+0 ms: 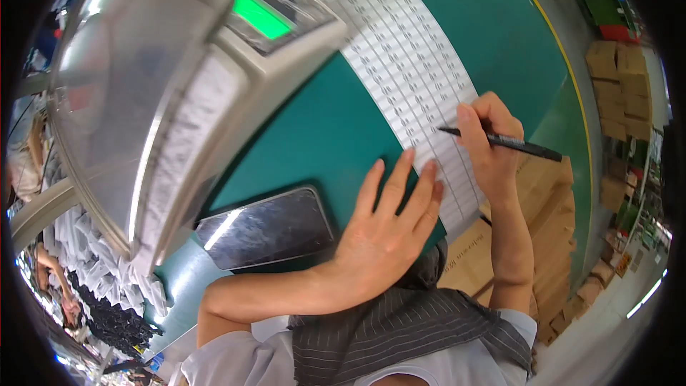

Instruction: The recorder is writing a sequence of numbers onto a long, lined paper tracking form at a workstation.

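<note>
A long white sheet with a ruled, printed table runs across the green tabletop toward me. My right hand grips a black pen, its tip at the sheet's columns. With fingers spread, my left hand lies flat, its fingertips on the sheet's near left edge. Beside my left wrist a dark smartphone rests on the table, its screen off and reflecting light. Left of the sheet stands a weighing scale with lit green displays and a large clear-covered pan.
Cardboard boxes stand to the right of my right forearm, with more stacked cartons along the far right. A yellow line follows the table's right edge. White and black piled items lie at the left, near another person's arm.
</note>
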`<move>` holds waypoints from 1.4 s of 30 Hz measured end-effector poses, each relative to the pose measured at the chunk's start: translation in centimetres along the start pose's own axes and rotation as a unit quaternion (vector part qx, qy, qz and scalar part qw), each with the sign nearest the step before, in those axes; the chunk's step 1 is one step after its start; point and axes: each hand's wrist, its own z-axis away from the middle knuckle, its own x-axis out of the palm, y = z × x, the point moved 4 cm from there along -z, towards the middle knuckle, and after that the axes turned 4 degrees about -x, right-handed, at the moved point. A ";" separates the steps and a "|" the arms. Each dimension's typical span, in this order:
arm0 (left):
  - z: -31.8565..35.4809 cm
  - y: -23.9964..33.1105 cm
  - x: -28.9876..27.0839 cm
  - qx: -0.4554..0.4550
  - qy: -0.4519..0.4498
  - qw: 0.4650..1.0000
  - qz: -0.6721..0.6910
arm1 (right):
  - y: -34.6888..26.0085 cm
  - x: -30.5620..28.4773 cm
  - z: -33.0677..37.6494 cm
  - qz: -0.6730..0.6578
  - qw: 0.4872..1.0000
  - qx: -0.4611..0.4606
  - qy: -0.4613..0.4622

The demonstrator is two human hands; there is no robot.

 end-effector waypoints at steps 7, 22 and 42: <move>0.6 -0.1 0.5 0.008 0.020 1.000 0.004 | 1.1 0.2 0.6 0.010 1.000 0.002 -0.015; 2.8 2.0 4.6 0.043 0.163 0.985 0.032 | 4.2 -1.0 1.6 -0.027 0.999 -0.039 0.021; 3.0 2.0 3.2 0.065 0.052 0.996 -0.013 | -2.2 -2.9 3.7 -0.052 0.994 -0.090 0.027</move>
